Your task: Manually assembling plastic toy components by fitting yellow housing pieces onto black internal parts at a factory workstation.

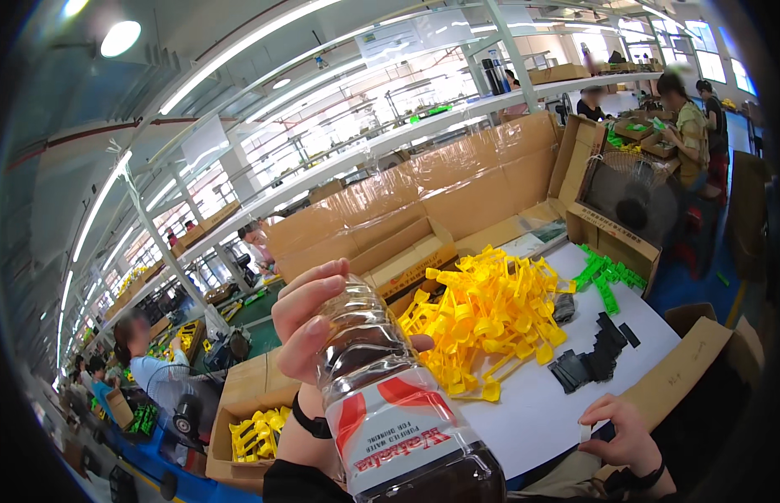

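Observation:
My left hand is wrapped round the far part of a large clear plastic bottle. The bottle is tilted, with its near end at the lower edge of the picture. Its white and red label faces me, the printing upside down. Low on the right, my right hand pinches a small white piece, which looks like a cap, above the white sheet's edge. Behind the bottle a heap of yellow plastic parts covers much of the white work surface.
Black strips and green parts lie right of the heap. Cardboard boxes stand behind. A box of yellow parts is at left. A fan stands at the back right, another at left. Co-workers sit farther off.

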Tool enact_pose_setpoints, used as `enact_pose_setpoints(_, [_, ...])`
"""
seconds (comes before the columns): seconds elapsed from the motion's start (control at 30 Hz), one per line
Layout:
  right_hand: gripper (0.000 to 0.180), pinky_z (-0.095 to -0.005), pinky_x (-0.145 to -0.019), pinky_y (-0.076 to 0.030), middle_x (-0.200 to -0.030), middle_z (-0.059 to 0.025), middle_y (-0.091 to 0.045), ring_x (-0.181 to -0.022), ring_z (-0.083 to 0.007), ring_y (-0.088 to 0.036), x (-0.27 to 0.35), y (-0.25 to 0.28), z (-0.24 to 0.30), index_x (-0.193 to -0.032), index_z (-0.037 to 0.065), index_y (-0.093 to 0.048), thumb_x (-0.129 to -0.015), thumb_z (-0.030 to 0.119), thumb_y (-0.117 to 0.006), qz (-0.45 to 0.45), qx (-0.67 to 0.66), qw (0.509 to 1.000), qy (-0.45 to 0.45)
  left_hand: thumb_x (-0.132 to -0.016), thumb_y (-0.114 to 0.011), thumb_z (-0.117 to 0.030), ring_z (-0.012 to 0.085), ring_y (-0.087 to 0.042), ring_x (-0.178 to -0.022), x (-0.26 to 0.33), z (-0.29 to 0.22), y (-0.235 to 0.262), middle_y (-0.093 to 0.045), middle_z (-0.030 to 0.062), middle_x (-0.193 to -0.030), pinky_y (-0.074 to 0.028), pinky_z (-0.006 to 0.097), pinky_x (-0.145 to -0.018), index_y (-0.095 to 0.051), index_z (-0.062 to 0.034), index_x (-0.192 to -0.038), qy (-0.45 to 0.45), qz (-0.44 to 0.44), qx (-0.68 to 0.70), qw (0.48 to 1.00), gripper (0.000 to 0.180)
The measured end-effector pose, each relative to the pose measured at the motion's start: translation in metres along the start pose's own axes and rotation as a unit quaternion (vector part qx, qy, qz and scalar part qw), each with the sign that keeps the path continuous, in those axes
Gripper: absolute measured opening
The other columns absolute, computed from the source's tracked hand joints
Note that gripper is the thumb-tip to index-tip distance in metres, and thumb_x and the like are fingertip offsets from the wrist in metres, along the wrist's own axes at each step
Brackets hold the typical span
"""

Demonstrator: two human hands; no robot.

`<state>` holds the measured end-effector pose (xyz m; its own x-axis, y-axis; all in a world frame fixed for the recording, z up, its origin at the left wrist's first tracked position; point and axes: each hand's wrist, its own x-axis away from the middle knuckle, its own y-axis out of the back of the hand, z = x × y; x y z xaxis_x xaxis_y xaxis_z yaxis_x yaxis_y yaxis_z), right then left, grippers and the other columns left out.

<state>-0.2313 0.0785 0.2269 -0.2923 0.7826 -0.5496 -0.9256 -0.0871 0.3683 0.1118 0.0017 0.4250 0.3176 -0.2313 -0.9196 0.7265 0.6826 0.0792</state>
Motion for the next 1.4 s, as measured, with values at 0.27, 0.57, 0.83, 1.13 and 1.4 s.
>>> enact_pose_setpoints(0.27, [0.038,-0.0321,-0.074,-0.050,-0.092,-0.0092,-0.064,-0.084,-0.0234,-0.064,-0.0008,-0.0026,0.0007,-0.096,0.007,-0.063,-0.066,0.013,-0.086,0.012,0.008,1.000,-0.018,-0.059,-0.091,-0.034,0.0302,-0.058,-0.097,-0.0054,-0.0016,0.0048,-0.047,0.0123,-0.110,-0.055,0.038,-0.081,-0.031,-0.0215,-0.125,0.001,0.006,-0.017,1.000,0.090])
enact_pose_setpoints(0.57, [0.039,-0.0320,-0.074,-0.050,-0.092,-0.0098,-0.064,-0.084,-0.0238,-0.064,0.0006,-0.0047,0.0010,-0.097,0.007,-0.063,-0.066,0.012,-0.086,0.024,0.011,0.999,-0.030,-0.060,-0.091,-0.035,0.0306,-0.059,-0.098,-0.0020,0.0027,0.0051,-0.047,0.0122,-0.110,-0.054,0.037,-0.080,-0.030,-0.0217,-0.126,-0.001,0.025,-0.015,1.000,0.091])
enact_pose_setpoints(0.83, [0.039,-0.0310,-0.072,-0.051,-0.091,-0.0098,-0.064,-0.082,-0.0226,-0.064,-0.0004,-0.0031,0.0034,-0.097,0.006,-0.063,-0.065,0.011,-0.086,0.030,0.014,0.998,-0.047,-0.059,-0.091,-0.035,0.0307,-0.059,-0.096,-0.0057,0.0064,0.0036,-0.047,0.0128,-0.109,-0.054,0.037,-0.079,-0.030,-0.0212,-0.127,-0.018,0.017,-0.028,0.999,0.092])
enact_pose_setpoints(1.13, [0.040,-0.0293,-0.070,-0.053,-0.092,-0.0098,-0.064,-0.080,-0.0216,-0.064,-0.0014,-0.0036,0.0027,-0.097,0.006,-0.063,-0.065,0.010,-0.086,0.040,0.014,0.997,-0.065,-0.059,-0.091,-0.035,0.0304,-0.058,-0.096,-0.0025,0.0065,-0.0005,-0.048,0.0136,-0.110,-0.055,0.039,-0.080,-0.030,-0.0206,-0.127,-0.013,0.010,-0.024,1.000,0.093])
enact_pose_setpoints(1.4, [0.041,-0.0287,-0.069,-0.053,-0.091,-0.0093,-0.063,-0.080,-0.0198,-0.064,-0.0008,-0.0035,0.0015,-0.100,0.006,-0.063,-0.066,0.008,-0.086,0.047,0.014,0.996,-0.070,-0.060,-0.091,-0.037,0.0307,-0.058,-0.095,-0.0024,0.0048,-0.0028,-0.048,0.0136,-0.109,-0.055,0.038,-0.078,-0.030,-0.0205,-0.128,-0.009,0.010,-0.022,1.000,0.092])
